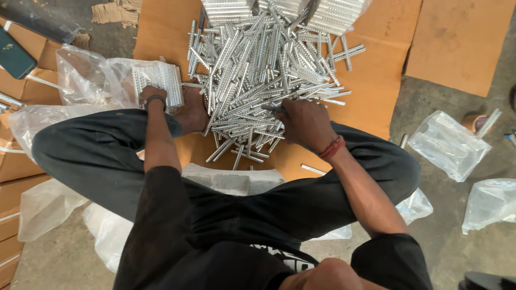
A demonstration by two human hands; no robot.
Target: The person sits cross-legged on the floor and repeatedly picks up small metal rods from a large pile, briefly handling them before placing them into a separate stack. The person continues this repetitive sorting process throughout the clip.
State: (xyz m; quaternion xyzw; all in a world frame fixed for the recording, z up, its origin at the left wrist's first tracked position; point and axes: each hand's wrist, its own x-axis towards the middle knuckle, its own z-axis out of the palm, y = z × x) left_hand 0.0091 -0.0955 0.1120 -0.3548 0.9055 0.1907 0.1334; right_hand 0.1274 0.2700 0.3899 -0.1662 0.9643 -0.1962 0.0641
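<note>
Where the loose heap of silvery toothed metal strips spreads over the brown cardboard sheet, right hand down at its near edge, fingers closed on 1 strip at the pile's margin. Left hand off to the side, curled round a squared bundle of strips stacked on edge, just beside the heap; grip mostly hidden behind the wrist. Dark band on the left wrist, red thread on the right. Black trouser legs crossed beneath both forearms. Clear plastic bags bunched behind the bundle; more empty bags well apart on the grey concrete floor. Flattened cardboard boxes along the left edge.
</note>
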